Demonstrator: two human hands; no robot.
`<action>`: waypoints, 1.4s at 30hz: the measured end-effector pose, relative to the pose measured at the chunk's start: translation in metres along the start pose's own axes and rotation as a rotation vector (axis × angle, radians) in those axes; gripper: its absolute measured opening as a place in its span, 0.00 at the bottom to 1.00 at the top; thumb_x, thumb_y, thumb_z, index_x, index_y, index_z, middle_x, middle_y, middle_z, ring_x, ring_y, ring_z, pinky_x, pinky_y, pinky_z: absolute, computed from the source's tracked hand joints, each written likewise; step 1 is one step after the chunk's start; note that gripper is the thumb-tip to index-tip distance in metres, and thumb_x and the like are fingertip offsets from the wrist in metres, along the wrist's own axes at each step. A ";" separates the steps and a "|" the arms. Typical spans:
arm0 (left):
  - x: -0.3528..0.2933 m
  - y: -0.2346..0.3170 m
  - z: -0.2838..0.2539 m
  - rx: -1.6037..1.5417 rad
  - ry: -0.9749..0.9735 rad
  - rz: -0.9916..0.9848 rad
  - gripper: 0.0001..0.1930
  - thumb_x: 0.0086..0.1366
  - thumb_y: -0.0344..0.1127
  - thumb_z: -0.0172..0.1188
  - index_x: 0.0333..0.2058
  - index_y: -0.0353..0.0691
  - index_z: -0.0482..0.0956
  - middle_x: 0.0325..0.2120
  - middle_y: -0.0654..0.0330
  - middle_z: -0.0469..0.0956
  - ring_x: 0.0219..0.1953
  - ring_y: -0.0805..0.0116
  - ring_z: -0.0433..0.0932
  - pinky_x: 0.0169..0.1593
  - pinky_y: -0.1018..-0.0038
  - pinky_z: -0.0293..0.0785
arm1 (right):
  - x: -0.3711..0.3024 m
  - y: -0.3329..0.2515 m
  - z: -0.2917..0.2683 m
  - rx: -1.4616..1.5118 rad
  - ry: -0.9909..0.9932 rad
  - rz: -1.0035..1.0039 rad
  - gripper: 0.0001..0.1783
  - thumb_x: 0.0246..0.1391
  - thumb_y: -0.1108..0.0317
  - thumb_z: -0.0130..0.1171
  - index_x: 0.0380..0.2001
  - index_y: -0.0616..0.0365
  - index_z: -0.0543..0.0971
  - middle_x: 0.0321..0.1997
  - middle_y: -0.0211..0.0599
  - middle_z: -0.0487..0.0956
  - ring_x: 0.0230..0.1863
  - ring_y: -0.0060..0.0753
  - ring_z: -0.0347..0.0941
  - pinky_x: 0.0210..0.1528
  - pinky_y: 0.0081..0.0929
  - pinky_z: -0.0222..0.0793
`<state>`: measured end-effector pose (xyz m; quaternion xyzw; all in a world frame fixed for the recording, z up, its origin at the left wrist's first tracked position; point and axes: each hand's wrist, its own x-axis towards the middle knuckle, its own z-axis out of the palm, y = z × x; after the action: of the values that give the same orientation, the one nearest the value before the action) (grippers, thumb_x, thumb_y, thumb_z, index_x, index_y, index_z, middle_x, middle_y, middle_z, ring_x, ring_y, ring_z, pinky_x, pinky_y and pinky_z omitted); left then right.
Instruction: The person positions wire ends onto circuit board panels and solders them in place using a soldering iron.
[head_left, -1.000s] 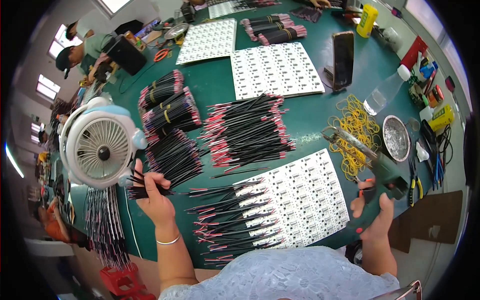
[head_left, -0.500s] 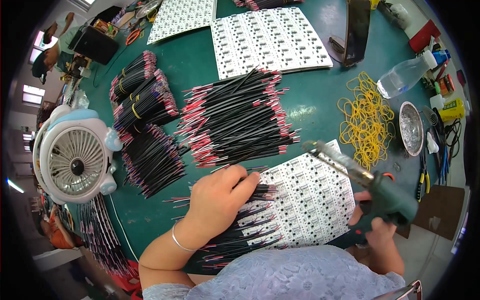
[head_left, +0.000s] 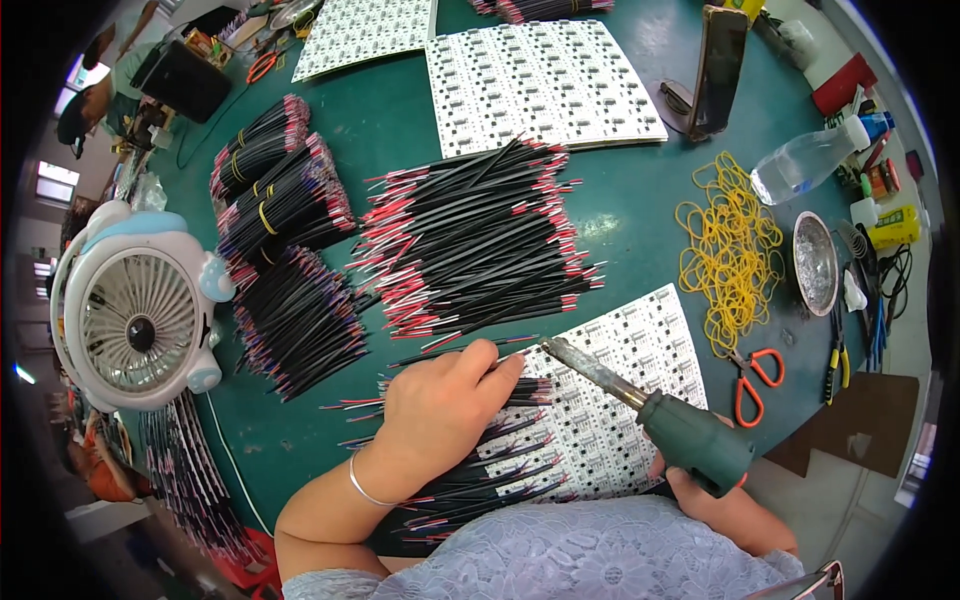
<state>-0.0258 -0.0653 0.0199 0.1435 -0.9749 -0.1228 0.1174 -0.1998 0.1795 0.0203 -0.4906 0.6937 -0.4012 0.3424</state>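
My right hand (head_left: 690, 490) is wrapped round a green soldering gun (head_left: 700, 440). Its metal barrel points up and left, and the tip is at the upper left edge of a white circuit board (head_left: 640, 370) that lies in front of me. My left hand (head_left: 440, 400) is closed at the board's left edge, thumb and forefinger together near the tip. A thin black wire (head_left: 450, 352) runs past these fingers toward the tip; the grip itself is partly hidden. Several black wires (head_left: 520, 465) with bared ends stick out from the board's left side, below my left hand.
A wide pile of black wires (head_left: 480, 240) lies beyond the board. Bundled wires (head_left: 280, 210) and a white fan (head_left: 140, 310) stand left. Rubber bands (head_left: 730, 250), orange-handled scissors (head_left: 755, 385), a metal bowl (head_left: 815, 262) and a bottle (head_left: 815, 160) are right. More boards (head_left: 540, 85) lie behind.
The soldering gun has swung left and down, its tip now at the board's edge beside my left fingers. Scissors behind it have come into sight. My left hand has barely moved.
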 end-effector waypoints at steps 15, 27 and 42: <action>0.007 -0.007 -0.006 -0.007 -0.079 0.045 0.14 0.46 0.28 0.58 0.35 0.47 0.81 0.25 0.66 0.68 0.21 0.70 0.73 0.22 0.74 0.69 | 0.004 -0.007 0.001 -0.240 -0.045 -0.039 0.17 0.48 0.77 0.49 0.44 0.62 0.73 0.27 0.31 0.75 0.26 0.23 0.73 0.36 0.26 0.69; 0.014 -0.002 -0.013 0.073 -0.167 0.054 0.11 0.49 0.31 0.57 0.33 0.47 0.80 0.25 0.66 0.68 0.22 0.71 0.73 0.22 0.75 0.69 | 0.002 -0.003 0.000 -0.171 -0.011 -0.073 0.17 0.52 0.68 0.54 0.44 0.65 0.73 0.32 0.36 0.77 0.24 0.25 0.75 0.30 0.24 0.71; 0.011 -0.001 -0.009 -0.021 -0.129 0.038 0.13 0.45 0.26 0.59 0.32 0.46 0.80 0.25 0.65 0.69 0.22 0.69 0.74 0.21 0.74 0.70 | -0.015 0.008 0.003 -0.030 0.046 0.148 0.20 0.48 0.64 0.59 0.44 0.62 0.74 0.38 0.39 0.77 0.34 0.35 0.74 0.37 0.31 0.70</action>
<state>-0.0330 -0.0712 0.0305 0.1155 -0.9817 -0.1399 0.0583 -0.1958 0.1948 0.0127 -0.4338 0.7416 -0.3753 0.3478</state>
